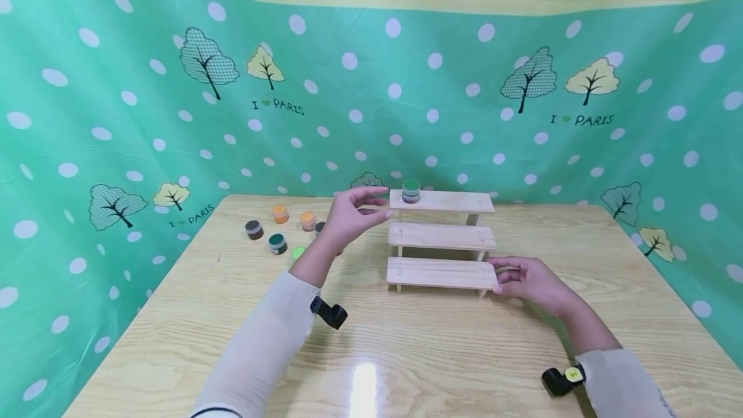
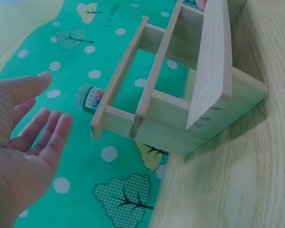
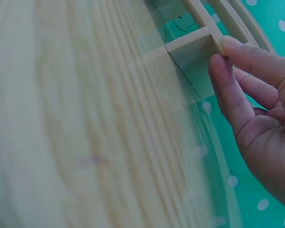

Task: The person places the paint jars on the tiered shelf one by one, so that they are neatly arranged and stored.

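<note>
A three-tier wooden stand (image 1: 442, 235) stands on the table, its steps rising toward the back. On the left part of its top step sits a small green paint jar (image 1: 411, 191) with a clear lid. My left hand (image 1: 354, 215) hovers beside the stand's left end, fingers spread and holding nothing; in the left wrist view the jar (image 2: 92, 98) is just past the fingertips. With thumb and fingertips, my right hand (image 1: 531, 282) pinches the right end of the lowest step. The right wrist view shows that hand (image 3: 261, 104) on the board's edge.
Left of the stand, several small paint jars stand on the wooden table (image 1: 232, 315): orange (image 1: 280, 214), black (image 1: 253, 229), dark green (image 1: 277, 243) and light green (image 1: 298, 253). My left arm partly covers some. A green dotted cloth (image 1: 371, 82) hangs behind the table and along its sides.
</note>
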Demonstrator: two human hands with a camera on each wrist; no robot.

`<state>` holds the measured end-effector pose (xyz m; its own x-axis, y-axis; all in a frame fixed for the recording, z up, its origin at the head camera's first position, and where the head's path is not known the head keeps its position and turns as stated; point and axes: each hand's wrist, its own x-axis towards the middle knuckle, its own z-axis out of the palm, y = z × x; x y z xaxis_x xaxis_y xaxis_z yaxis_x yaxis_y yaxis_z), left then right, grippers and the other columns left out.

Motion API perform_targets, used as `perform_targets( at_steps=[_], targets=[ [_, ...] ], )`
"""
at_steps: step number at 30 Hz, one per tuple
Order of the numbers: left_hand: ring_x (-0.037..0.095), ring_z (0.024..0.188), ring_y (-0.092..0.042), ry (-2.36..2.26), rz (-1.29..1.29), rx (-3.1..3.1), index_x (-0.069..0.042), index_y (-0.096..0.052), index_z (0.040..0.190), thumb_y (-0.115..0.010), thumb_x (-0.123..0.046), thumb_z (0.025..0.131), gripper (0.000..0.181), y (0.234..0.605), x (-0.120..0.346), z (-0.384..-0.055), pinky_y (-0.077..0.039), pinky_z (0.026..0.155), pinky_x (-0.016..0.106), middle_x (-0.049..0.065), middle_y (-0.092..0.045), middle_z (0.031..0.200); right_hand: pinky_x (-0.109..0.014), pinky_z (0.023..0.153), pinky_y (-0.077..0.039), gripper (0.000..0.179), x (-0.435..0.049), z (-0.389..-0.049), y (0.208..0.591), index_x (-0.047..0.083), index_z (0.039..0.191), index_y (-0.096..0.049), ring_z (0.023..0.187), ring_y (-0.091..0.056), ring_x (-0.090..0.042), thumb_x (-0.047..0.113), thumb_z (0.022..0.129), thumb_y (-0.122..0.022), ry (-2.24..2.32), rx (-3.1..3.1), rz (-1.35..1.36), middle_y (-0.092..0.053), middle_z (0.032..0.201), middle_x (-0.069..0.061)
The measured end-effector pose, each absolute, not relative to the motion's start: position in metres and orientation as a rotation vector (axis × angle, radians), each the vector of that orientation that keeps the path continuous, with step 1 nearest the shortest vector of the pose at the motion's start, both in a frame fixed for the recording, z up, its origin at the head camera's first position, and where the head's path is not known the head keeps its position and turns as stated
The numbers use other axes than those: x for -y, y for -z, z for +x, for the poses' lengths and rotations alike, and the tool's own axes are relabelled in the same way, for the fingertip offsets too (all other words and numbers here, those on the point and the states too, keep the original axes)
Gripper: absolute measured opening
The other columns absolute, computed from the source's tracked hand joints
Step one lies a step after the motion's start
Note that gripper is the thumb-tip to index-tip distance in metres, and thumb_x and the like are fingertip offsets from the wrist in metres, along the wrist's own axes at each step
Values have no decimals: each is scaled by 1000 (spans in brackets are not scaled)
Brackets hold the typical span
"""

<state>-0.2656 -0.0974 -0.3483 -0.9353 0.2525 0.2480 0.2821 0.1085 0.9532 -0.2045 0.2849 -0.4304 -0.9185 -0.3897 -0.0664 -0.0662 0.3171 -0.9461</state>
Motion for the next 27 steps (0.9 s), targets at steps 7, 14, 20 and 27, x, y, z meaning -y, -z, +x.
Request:
perform_targets(
  at_steps=[7,14,20,27],
  targets=[
    [35,106,-64,2052,-591,2281,-4,-64,124,-78,-4,82,44,348,104,-254,-57,87,32,22,-63,120,-26,74,-59,67,-285,-206,431,-14,138,-42,88,-65,-16,8,84,-76,1631,-2304,-417,-65,102,-22],
    [32,103,-66,2018,-583,2297,-8,-66,123,-79,-6,82,43,349,115,-244,-58,85,33,11,-64,117,-26,74,-58,67,-284,-206,430,-13,138,-43,88,-65,-16,7,84,-77,1635,-2314,-396,-65,102,-21],
    [35,105,-64,1982,-573,2310,-9,-67,122,-80,-10,82,43,350,127,-237,-58,84,34,10,-63,117,-26,74,-58,65,-285,-206,432,-14,137,-43,87,-65,-15,7,85,-76,1627,-2318,-410,-65,101,-20],
    [31,102,-66,1952,-520,2310,-8,-66,123,-80,-9,81,44,352,142,-229,-58,84,33,10,-64,119,-26,74,-59,65,-286,-206,433,-15,137,-43,87,-64,-15,7,85,-76,1634,-2308,-422,-64,101,-20]
  ],
)
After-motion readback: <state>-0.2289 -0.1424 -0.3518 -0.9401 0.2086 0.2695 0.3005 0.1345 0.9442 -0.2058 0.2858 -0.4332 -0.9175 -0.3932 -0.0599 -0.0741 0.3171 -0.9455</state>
